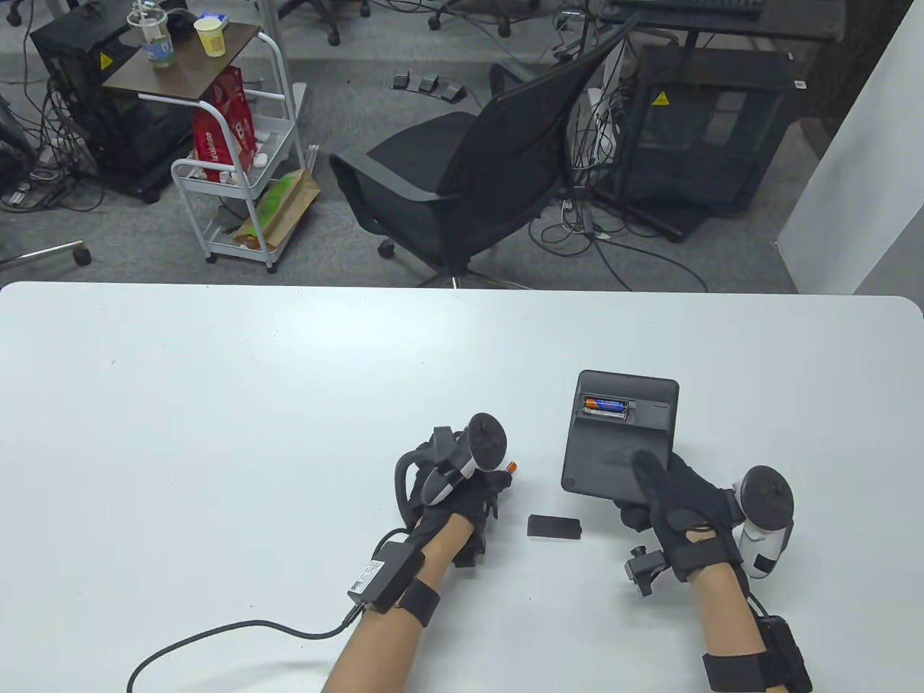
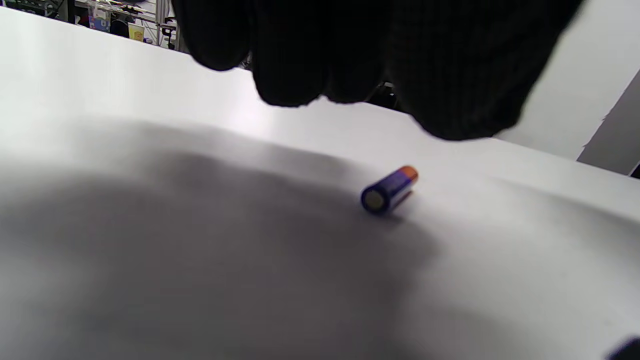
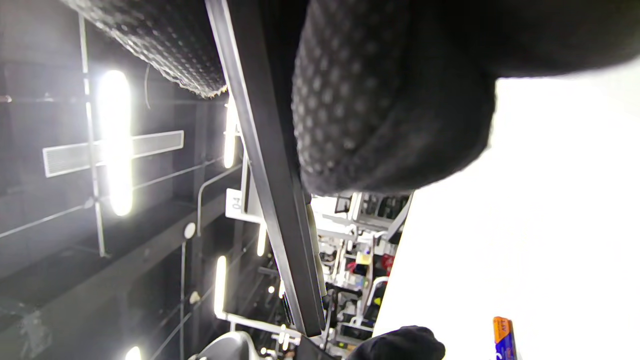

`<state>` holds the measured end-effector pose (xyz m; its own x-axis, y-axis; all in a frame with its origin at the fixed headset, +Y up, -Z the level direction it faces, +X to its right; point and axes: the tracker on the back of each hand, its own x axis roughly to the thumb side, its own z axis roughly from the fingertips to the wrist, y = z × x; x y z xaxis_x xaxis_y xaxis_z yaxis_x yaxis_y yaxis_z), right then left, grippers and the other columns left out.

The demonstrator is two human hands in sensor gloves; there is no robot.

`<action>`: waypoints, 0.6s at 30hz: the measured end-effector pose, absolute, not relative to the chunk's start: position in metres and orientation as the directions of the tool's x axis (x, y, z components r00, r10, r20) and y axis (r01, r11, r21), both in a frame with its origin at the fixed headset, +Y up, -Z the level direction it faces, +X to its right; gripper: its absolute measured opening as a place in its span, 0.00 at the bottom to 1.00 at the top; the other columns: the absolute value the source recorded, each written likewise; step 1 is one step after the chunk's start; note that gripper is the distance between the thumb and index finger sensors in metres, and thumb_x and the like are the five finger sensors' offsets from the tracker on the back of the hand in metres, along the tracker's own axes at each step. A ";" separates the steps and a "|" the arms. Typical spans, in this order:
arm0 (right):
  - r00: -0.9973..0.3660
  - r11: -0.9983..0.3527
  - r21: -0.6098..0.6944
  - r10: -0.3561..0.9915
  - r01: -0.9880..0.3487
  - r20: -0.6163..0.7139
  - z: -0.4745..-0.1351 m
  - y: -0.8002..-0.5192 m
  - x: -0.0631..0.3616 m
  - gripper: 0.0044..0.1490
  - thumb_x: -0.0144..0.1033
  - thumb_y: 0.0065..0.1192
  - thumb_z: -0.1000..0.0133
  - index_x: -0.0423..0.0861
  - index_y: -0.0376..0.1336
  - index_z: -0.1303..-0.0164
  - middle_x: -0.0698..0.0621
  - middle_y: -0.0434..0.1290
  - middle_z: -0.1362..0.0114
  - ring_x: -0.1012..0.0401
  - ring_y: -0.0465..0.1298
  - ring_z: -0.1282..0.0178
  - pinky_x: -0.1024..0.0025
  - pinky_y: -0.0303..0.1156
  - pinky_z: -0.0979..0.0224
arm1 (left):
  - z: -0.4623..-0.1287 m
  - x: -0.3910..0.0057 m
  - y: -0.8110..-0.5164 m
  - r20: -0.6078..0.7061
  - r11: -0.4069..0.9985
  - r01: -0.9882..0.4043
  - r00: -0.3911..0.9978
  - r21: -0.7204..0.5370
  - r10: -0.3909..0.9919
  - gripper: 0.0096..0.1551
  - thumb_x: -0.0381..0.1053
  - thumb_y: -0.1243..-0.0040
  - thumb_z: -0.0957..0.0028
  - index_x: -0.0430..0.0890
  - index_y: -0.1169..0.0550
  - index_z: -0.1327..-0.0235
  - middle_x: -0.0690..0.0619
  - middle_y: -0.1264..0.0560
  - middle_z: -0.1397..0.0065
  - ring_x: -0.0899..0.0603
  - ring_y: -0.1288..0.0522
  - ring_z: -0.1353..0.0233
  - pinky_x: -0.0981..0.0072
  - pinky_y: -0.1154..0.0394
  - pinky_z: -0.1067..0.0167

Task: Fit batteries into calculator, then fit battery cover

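Observation:
The black calculator point(image 1: 621, 440) lies face down on the white table point(image 1: 216, 404). Its battery bay is open, with one blue-and-orange battery point(image 1: 605, 407) in it. My right hand point(image 1: 653, 491) grips the calculator's near right corner, with the thumb on its back. In the right wrist view the fingers point(image 3: 390, 100) clamp the calculator's thin edge point(image 3: 270, 175). A loose battery point(image 1: 510, 468) lies on the table just under my left hand point(image 1: 491, 484). In the left wrist view the battery point(image 2: 390, 190) lies free and the fingers point(image 2: 350, 75) hang above it without touching. The black battery cover point(image 1: 554, 526) lies flat between my hands.
A black office chair point(image 1: 476, 166) and a white cart point(image 1: 238, 166) stand on the floor beyond the table's far edge. A black cable point(image 1: 238, 635) runs from my left wrist across the near table.

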<state>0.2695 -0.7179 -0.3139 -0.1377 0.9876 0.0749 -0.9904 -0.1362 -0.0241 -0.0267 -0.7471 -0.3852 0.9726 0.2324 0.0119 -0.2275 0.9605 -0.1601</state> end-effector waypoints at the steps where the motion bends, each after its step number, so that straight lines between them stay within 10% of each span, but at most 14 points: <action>1: -0.132 -0.130 -0.023 0.989 -0.991 0.071 -0.314 -0.718 0.270 0.33 0.48 0.64 0.46 0.32 0.68 0.47 0.38 0.82 0.63 0.51 0.84 0.77 0.58 0.79 0.71 | -0.388 -0.023 -0.752 0.006 0.962 -0.216 0.975 -0.166 0.220 0.39 0.64 0.25 0.64 0.50 0.21 0.40 0.50 0.22 0.35 0.36 0.31 0.29 0.34 0.40 0.32; 18: -0.129 -0.128 -0.023 0.990 -0.992 0.057 -0.314 -0.721 0.269 0.33 0.48 0.65 0.46 0.32 0.68 0.47 0.38 0.82 0.63 0.51 0.84 0.77 0.58 0.79 0.71 | -0.398 0.006 -0.764 -0.005 0.975 -0.120 0.993 -0.188 0.121 0.29 0.59 0.23 0.63 0.46 0.14 0.52 0.50 0.17 0.46 0.37 0.25 0.35 0.34 0.36 0.35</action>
